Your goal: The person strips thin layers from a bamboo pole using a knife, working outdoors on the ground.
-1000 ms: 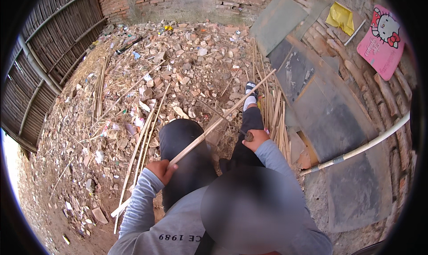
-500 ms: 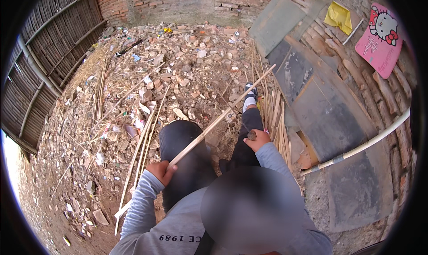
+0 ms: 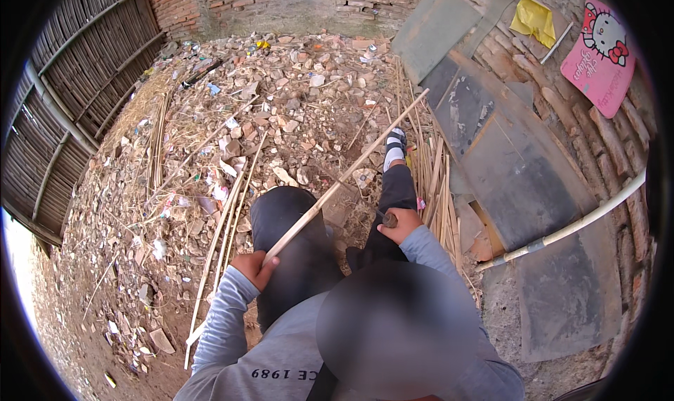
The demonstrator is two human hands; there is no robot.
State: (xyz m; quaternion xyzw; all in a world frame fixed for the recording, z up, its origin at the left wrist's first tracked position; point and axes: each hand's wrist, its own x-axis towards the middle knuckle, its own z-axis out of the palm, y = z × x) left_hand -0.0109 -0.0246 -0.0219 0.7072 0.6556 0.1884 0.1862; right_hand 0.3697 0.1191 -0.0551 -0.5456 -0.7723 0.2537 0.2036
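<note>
one pale strip [image 3: 309,216], likely light, springy, splintery, slants over left knee [image 3: 281,208] toward one o'clock; i see left hand [image 3: 256,269] gripping its seven o'clock stretch, sensible hold, right hand [image 3: 404,225] clenched round dark tool handle [image 3: 390,220]

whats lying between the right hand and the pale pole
Thin strips lie on the ground between the right hand and the pale pole, with flat brown scraps nearer the pole's lower end; the head view shows this.
</note>
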